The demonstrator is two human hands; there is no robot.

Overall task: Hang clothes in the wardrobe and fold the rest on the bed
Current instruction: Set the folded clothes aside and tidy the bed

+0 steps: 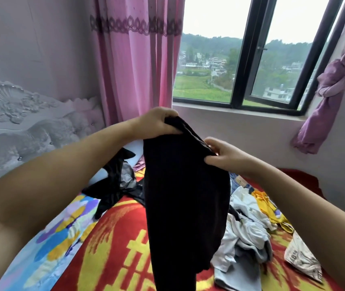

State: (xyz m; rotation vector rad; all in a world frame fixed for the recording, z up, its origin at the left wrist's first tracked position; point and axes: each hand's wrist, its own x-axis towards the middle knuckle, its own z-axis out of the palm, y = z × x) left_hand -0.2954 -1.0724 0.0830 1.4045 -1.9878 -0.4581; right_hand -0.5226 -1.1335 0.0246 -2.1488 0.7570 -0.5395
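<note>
Both our left hand [156, 122] and right hand [224, 155] pinch the black garment [185, 196] above the bed [112, 238]; its hem may snag the clothes pile [249, 225] beneath.

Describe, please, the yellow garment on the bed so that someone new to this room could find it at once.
Start at the bed's red and yellow blanket and look to the heap of pale clothes on its window side, right of the black garment that both hands hold up. The yellow garment lies crumpled at that heap's far right edge. It is the only bright yellow piece among white and grey ones.
</note>
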